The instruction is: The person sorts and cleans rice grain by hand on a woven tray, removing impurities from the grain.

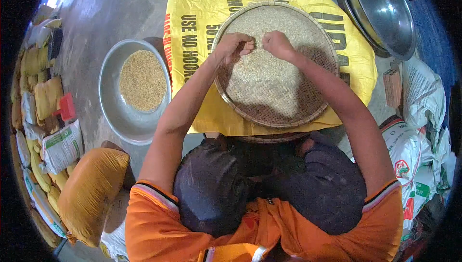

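A round woven bamboo winnowing tray (pixel 260 102) lies in front of me, its far half covered by a layer of pale grain (pixel 276 17). Over that grain, my left hand (pixel 236 46) has its fingers curled in, thumb side toward the middle. Close beside it, my right hand (pixel 278 45) is closed in a pinch, a small gap separating the two. Whatever the fingertips hold is too small to make out. Bare weave shows at the tray's near side, and my arms cast shadows across it.
Under the tray is a yellow printed sack (pixel 192 2). To the left stands a metal basin (pixel 109 103) with brownish grain (pixel 142 80). Stacked metal basins (pixel 385 11) sit at the far right, near a brick (pixel 392 88). Filled sacks (pixel 91 192) line the left; white bags (pixel 423 93) the right.
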Motion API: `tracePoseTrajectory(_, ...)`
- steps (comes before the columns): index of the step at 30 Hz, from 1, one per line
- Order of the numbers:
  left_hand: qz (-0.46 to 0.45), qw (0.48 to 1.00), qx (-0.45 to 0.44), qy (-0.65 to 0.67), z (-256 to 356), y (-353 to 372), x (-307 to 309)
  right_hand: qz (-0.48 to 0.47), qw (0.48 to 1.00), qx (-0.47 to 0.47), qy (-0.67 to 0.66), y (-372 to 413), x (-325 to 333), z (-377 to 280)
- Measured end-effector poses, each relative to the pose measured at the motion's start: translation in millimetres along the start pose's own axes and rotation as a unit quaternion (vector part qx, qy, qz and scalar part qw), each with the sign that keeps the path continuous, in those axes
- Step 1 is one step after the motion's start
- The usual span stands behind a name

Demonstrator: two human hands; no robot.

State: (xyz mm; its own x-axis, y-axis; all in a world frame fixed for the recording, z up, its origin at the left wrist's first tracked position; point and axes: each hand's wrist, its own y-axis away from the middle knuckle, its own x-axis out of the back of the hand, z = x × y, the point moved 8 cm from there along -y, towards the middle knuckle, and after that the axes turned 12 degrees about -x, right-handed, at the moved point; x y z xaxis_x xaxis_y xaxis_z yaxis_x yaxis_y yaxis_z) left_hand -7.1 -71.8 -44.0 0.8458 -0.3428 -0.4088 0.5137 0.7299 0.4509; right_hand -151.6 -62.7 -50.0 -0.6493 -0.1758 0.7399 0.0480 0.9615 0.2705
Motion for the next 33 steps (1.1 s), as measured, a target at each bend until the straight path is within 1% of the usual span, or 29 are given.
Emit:
tracePoseTrajectory(1, 0.016, 0.999, 0.037, 0.02, -7.4, 0.8, 2.5, 0.0, 1.0, 0.0, 0.007, 0.7, 2.3, -1.7)
tracePoseTrajectory(2, 0.017, 0.999, 0.037, 0.021, -8.1, 0.9, 4.6, 0.0, 1.0, 0.001, 0.007, 1.6, 6.0, -2.4)
tracePoseTrajectory(3, -0.015, 1.0, 0.023, 0.012, -7.0, 1.2, 2.4, -0.056, 0.994, -0.061, -0.076, 2.4, 3.6, 7.1)
tracePoseTrajectory(4, -0.047, 0.999, 0.008, 0.004, -7.7, 0.6, 0.3, -0.111, 0.974, -0.121, -0.157, 3.8, -1.9, 16.2)
tracePoseTrajectory(5, -0.047, 0.999, 0.008, 0.005, -11.6, 0.7, 2.0, -0.112, 0.974, -0.122, -0.155, 4.6, -1.0, 16.6)
tracePoseTrajectory(8, -0.037, 0.999, 0.008, 0.002, -19.6, -0.3, 7.7, -0.115, 0.977, -0.12, -0.134, 0.4, -6.9, 22.1)
tracePoseTrajectory(9, -0.035, 0.998, -0.022, -0.051, -17.8, -1.2, 10.2, -0.065, 0.994, -0.057, -0.061, -1.6, -6.2, 14.6)
tracePoseTrajectory(10, -0.033, 0.993, -0.052, -0.104, -11.7, 0.5, 8.6, -0.015, 1.0, 0.006, 0.012, 1.3, -0.4, 0.4)
tracePoseTrajectory(11, -0.034, 0.993, -0.052, -0.105, -11.4, 3.4, 5.0, -0.014, 1.0, 0.006, 0.011, 6.1, 0.9, -1.8)
tracePoseTrajectory(13, 0.011, 0.961, -0.066, -0.269, -10.4, 9.2, 8.5, -0.03, 0.998, 0.044, -0.04, 19.3, -0.8, -7.3)
tracePoseTrajectory(14, 0.01, 0.961, -0.066, -0.27, -12.3, 10.3, 5.9, -0.029, 0.998, 0.043, -0.041, 18.4, -2.2, -7.4)
tracePoseTrajectory(16, 0.008, 0.902, -0.129, -0.412, -3.3, 13.6, -1.2, -0.033, 0.999, 0.01, 0.008, 13.9, -8.8, -3.1)
tracePoseTrajectory(17, 0.008, 0.902, -0.128, -0.412, -4.7, 15.7, -3.7, -0.034, 0.999, 0.009, 0.008, 12.2, -8.4, -1.4)
tracePoseTrajectory(19, 0.026, 0.855, -0.192, -0.481, 5.5, 21.3, -11.6, -0.051, 0.999, 0.001, -0.013, 11.2, -3.6, 0.8)
tracePoseTrajectory(20, 0.027, 0.856, -0.192, -0.48, 5.7, 22.7, -14.3, -0.053, 0.999, 0.002, -0.013, 11.9, 1.6, -1.0)
tracePoseTrajectory(22, 0.032, 0.818, -0.214, -0.532, 9.4, 23.9, -21.1, -0.106, 0.988, -0.077, -0.077, 10.6, 3.1, 12.2)
tracePoseTrajectory(23, 0.033, 0.819, -0.214, -0.532, 8.1, 23.7, -22.1, -0.107, 0.988, -0.076, -0.076, 10.4, 3.2, 14.2)
tracePoseTrajectory(25, 0.008, 0.785, -0.201, -0.586, 2.8, 18.7, -27.1, -0.151, 0.947, -0.169, -0.228, 10.5, -1.4, 28.3)
tracePoseTrajectory(29, 0.029, 0.779, -0.194, -0.596, -0.5, 10.8, -22.4, -0.131, 0.96, -0.16, -0.187, 6.4, -8.4, 29.4)
tracePoseTrajectory(31, 0.013, 0.838, -0.21, -0.504, 1.0, 10.5, -17.3, -0.067, 0.988, -0.044, -0.132, 5.4, -2.2, 12.8)
tracePoseTrajectory(32, 0.012, 0.837, -0.21, -0.504, 3.2, 8.9, -14.5, -0.066, 0.988, -0.045, -0.133, 6.2, -2.5, 11.5)
tracePoseTrajectory(33, 0.025, 0.905, -0.153, -0.397, -3.3, 5.5, -4.3, -0.046, 0.993, -0.01, -0.111, 8.6, -0.6, 4.6)
